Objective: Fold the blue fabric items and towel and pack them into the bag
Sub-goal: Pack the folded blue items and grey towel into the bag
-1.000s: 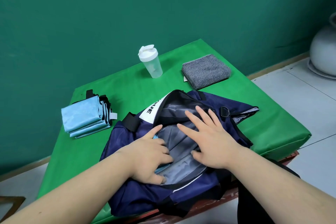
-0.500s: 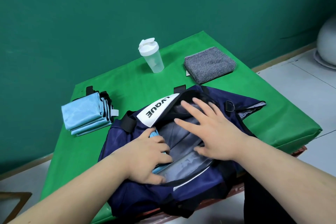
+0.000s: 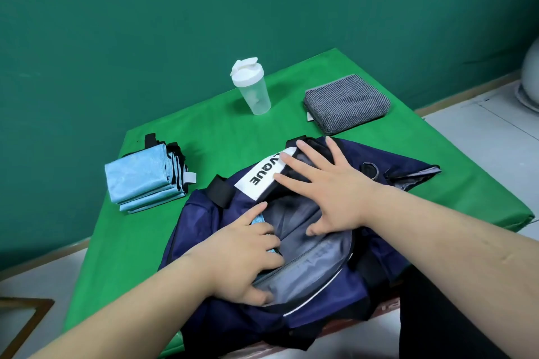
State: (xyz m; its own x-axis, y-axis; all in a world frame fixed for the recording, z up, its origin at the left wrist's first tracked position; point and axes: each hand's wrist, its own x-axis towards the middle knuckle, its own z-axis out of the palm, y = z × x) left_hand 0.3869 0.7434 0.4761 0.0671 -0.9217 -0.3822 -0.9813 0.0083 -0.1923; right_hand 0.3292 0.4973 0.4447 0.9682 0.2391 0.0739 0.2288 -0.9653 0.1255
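— Where does the right hand [image 3: 335, 192] sit now?
— Further up. It is off the grey inner lining [image 3: 306, 265] of the navy blue fabric duffel bag [image 3: 204, 213]; only the thumb touches it now.
— And the fingers [image 3: 294, 183]?
— They are spread over the far rim, with the tips touching the white strap label [image 3: 256, 178], whose black lettering now shows in full beside them.

Open navy bag [image 3: 204, 221] (grey folded towel [image 3: 347, 102] behind)

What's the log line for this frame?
left hand: holds blue fabric in bag | right hand: spread flat on bag | towel: folded, unpacked
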